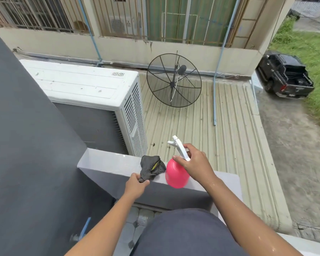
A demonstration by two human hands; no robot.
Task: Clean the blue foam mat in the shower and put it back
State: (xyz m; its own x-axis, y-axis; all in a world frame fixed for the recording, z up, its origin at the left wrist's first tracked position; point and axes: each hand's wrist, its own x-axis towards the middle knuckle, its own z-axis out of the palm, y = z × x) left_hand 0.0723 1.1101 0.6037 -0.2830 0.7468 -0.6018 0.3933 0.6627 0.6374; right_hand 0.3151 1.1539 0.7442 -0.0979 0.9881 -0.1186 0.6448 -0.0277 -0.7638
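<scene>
One pink spray bottle [176,174] — right hand [196,164] grips it; left hand [136,185] pinches one black cloth [151,168].

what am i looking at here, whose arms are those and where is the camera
One picture, from a camera worn on a person's head, looking down over a balcony ledge. The arms are that person's own. The left hand pinches a crumpled black cloth lying on the ledge. The right hand grips the white trigger top of a pink spray bottle standing on the ledge. Beyond are an air conditioner unit, a mesh satellite dish and a parked pickup truck. No blue mat is visible.
</scene>
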